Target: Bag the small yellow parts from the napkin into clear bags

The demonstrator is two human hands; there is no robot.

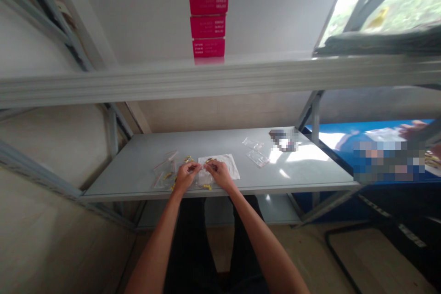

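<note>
My left hand [187, 174] and my right hand [217, 172] meet close together over the front of the grey shelf [124, 165]. Their fingers are pinched, and whatever lies between the fingertips is too small to make out. Under and behind my right hand lies a white sheet or bag [232, 165]. Small yellow pieces [207, 187] lie near my right wrist, and more yellow-and-dark pieces [188, 159] sit just behind my left hand. Left of that hand are clear plastic bags [160, 179], some with yellow bits on or in them.
Clear plastic bags [257, 158] lie right of the white sheet, with a blurred-out item [284, 140] behind them. Three stacked pink boxes [208, 27] stand on the upper shelf, whose edge [155, 85] crosses above my hands. Another person's hand [412, 128] shows at a blue table [330, 131] on the right.
</note>
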